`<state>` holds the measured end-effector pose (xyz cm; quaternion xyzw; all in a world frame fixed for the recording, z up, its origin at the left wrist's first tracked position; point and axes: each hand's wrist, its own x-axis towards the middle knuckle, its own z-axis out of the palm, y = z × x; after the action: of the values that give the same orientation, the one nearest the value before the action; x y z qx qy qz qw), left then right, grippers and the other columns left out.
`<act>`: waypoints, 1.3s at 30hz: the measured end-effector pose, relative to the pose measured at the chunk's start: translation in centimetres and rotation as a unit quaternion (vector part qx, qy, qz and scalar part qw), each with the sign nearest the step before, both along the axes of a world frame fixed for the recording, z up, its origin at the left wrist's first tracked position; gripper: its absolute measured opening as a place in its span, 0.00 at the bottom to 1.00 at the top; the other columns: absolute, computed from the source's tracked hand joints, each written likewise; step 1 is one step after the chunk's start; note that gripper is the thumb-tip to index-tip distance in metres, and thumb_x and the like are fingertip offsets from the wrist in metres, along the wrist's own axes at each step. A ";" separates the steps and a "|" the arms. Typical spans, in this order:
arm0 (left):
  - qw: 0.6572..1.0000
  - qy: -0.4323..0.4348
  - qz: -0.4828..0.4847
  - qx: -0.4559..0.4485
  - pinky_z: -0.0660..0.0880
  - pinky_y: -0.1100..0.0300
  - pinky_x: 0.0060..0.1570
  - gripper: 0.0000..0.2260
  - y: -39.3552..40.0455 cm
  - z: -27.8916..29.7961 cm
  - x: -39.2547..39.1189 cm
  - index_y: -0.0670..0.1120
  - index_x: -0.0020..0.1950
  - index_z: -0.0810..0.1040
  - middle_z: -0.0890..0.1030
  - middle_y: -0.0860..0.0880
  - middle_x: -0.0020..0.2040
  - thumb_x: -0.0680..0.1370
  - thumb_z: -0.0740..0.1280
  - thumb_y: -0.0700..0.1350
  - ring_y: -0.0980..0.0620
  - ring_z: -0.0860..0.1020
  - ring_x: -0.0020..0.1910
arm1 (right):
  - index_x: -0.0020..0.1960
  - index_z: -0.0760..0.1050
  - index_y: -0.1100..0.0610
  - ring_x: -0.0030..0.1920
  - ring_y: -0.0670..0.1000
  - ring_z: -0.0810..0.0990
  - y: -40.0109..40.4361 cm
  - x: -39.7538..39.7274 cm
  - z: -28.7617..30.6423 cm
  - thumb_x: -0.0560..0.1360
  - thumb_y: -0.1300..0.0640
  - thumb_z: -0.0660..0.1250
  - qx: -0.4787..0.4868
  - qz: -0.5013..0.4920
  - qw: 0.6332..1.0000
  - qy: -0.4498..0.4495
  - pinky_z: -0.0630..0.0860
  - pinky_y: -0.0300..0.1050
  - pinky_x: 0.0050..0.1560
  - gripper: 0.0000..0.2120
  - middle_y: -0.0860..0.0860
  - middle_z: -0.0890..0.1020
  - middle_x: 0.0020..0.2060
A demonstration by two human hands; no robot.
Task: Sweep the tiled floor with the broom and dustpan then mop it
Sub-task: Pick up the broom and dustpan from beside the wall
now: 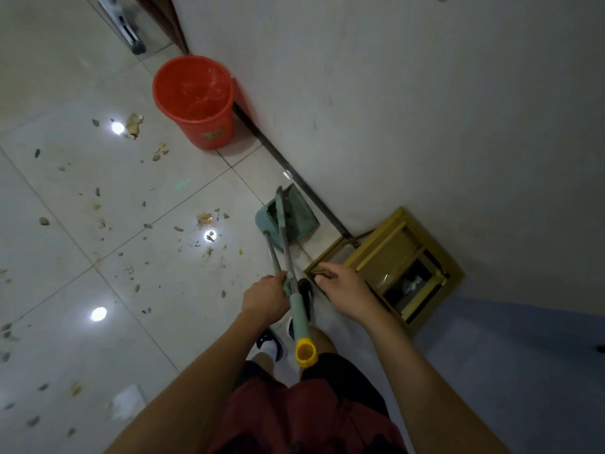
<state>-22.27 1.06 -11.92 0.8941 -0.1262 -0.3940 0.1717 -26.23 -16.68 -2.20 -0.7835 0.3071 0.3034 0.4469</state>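
L hand (264,298) grips the two handles (282,257) w/ curled fingers; R hand (343,291) is apart, fingers loose, holding nothing. Dustpan (288,217) sits on floor (65,273) near the wall (425,109) edge, betw. red bucket (193,99) & yellow frame (386,260). Debris (131,198) is scattered over open tiles to the left.

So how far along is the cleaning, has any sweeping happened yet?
Barely begun. Debris lies scattered over the tiled floor. The left hand grips both handles of the broom and dustpan by the wall; the right hand holds nothing. All sweeping and mopping remain; no mop is visible.
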 end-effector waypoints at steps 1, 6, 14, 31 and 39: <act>1.000 0.007 0.000 0.000 0.79 0.51 0.42 0.27 0.0 -0.1 -0.8 0.55 0.70 0.71 0.82 0.44 0.55 0.71 0.61 0.60 0.41 0.81 0.48 | 0.74 0.69 0.51 0.68 0.52 0.74 0.3 -0.6 0.1 0.80 0.49 0.64 -0.002 0.000 1.000 0.003 0.73 0.50 0.66 0.23 0.52 0.75 0.70; 1.000 0.013 0.013 -0.003 0.77 0.52 0.41 0.25 -0.5 -1.2 -3.9 0.53 0.73 0.68 0.82 0.43 0.53 0.76 0.67 0.54 0.40 0.82 0.47 | 0.74 0.70 0.52 0.67 0.52 0.75 1.7 -3.0 0.2 0.81 0.50 0.63 -0.010 0.016 1.000 0.022 0.71 0.46 0.65 0.22 0.52 0.76 0.68; 1.000 -0.011 0.007 0.016 0.73 0.51 0.41 0.28 -3.8 -2.1 -6.2 0.51 0.78 0.63 0.80 0.41 0.60 0.78 0.64 0.49 0.39 0.81 0.52 | 0.68 0.75 0.51 0.55 0.52 0.80 1.5 -5.5 -1.7 0.79 0.51 0.62 0.002 -0.017 0.998 0.063 0.75 0.42 0.48 0.19 0.53 0.81 0.61; 0.997 0.033 0.065 -0.015 0.77 0.47 0.49 0.31 -6.5 -2.4 -7.1 0.47 0.80 0.60 0.79 0.37 0.59 0.79 0.67 0.46 0.37 0.79 0.53 | 0.61 0.75 0.52 0.27 0.53 0.78 0.9 -5.9 -1.3 0.73 0.65 0.60 0.066 -0.059 0.992 0.088 0.74 0.42 0.25 0.19 0.53 0.80 0.36; 0.997 0.000 0.076 -0.019 0.72 0.51 0.37 0.19 -7.0 -1.4 -7.1 0.48 0.68 0.67 0.79 0.40 0.51 0.79 0.66 0.46 0.44 0.74 0.40 | 0.70 0.72 0.47 0.38 0.49 0.79 0.4 -6.4 -1.1 0.77 0.64 0.62 -0.009 0.041 0.999 0.023 0.73 0.41 0.31 0.24 0.48 0.78 0.41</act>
<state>-29.38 -5.98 -13.33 0.8975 -0.0651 -0.3775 0.2186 -32.68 -16.28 -3.27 -0.7924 0.2873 0.3366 0.4198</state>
